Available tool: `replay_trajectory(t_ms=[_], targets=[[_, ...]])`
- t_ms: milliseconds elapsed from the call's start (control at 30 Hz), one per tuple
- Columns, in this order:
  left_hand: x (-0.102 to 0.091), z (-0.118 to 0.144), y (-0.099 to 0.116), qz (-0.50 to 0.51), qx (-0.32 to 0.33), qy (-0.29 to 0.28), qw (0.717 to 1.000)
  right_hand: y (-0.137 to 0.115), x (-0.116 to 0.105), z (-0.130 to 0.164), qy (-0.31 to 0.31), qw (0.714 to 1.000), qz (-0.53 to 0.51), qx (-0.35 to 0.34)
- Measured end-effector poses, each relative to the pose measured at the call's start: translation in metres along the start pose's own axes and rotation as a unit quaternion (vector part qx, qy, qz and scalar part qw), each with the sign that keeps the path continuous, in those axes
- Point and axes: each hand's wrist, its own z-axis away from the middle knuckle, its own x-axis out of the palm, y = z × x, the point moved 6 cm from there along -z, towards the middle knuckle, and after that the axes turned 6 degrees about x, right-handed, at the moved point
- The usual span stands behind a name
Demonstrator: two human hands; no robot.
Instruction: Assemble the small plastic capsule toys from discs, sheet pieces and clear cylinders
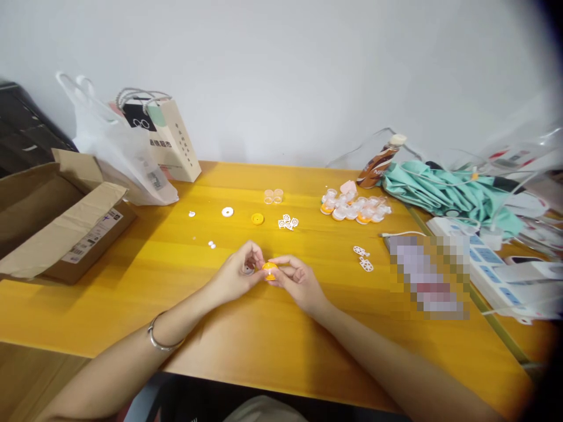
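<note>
A small round orange plastic piece (270,271) is pinched between the fingertips of both hands, just above the table. My left hand (240,269) closes on it from the left, and something pale shows under its fingers that I cannot make out. From the other side my right hand (303,284) grips the same piece. Beyond them lie a yellow disc (257,219), a white ring-shaped disc (227,211), white cut-out pieces (288,222) and several clear round cups (273,196). Small white bits (212,244) rest to the left. More white cut-out pieces (363,258) lie to the right.
A heap of clear-and-orange round pieces (356,208) sits at the back right by a brown bottle (380,161). Further right are green folded fabric (448,193), a power strip (488,269) and a pixelated area. An open cardboard box (94,234) and bags (176,140) stand left.
</note>
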Motion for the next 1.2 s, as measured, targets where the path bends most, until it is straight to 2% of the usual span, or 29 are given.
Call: replay_trajectory(t_ms=[167, 267, 333, 400, 500, 600, 667, 767, 867, 1000, 1200], targets=[[-0.002, -0.003, -0.003, 0.104, -0.035, -0.001, 0.994, -0.008, 0.005, 0.003, -0.051, 0.998, 0.027, -0.027], [-0.006, -0.004, -0.003, 0.105, -0.037, -0.005, 0.994, -0.009, 0.002, 0.002, -0.046, 0.998, 0.041, -0.031], [-0.015, -0.003, 0.000, 0.037, -0.021, -0.004, 0.999, -0.008, -0.003, -0.001, -0.024, 0.999, 0.040, -0.026], [-0.025, -0.001, 0.006, -0.094, 0.011, -0.006, 0.995, -0.007, -0.011, -0.004, 0.007, 0.999, 0.037, -0.017], [-0.030, 0.004, 0.009, -0.271, 0.050, -0.071, 0.959, -0.007, -0.021, -0.007, 0.045, 0.998, 0.036, -0.005], [-0.027, 0.007, 0.001, -0.308, 0.043, -0.134, 0.941, -0.009, -0.026, -0.008, 0.063, 0.997, 0.039, -0.004], [-0.026, 0.005, -0.004, -0.255, 0.019, -0.140, 0.957, -0.009, -0.026, -0.008, 0.069, 0.997, 0.044, -0.003], [-0.025, 0.000, -0.003, -0.067, -0.033, -0.127, 0.989, -0.009, -0.023, -0.005, 0.069, 0.996, 0.054, -0.001], [-0.024, -0.002, 0.004, 0.083, -0.070, -0.111, 0.988, -0.011, -0.018, 0.000, 0.066, 0.996, 0.059, -0.006], [-0.021, -0.003, 0.010, 0.146, -0.072, -0.102, 0.981, -0.014, -0.014, 0.005, 0.068, 0.995, 0.067, -0.022], [-0.015, -0.004, 0.007, 0.151, -0.020, -0.078, 0.985, -0.013, -0.012, 0.006, 0.063, 0.994, 0.079, -0.034]])
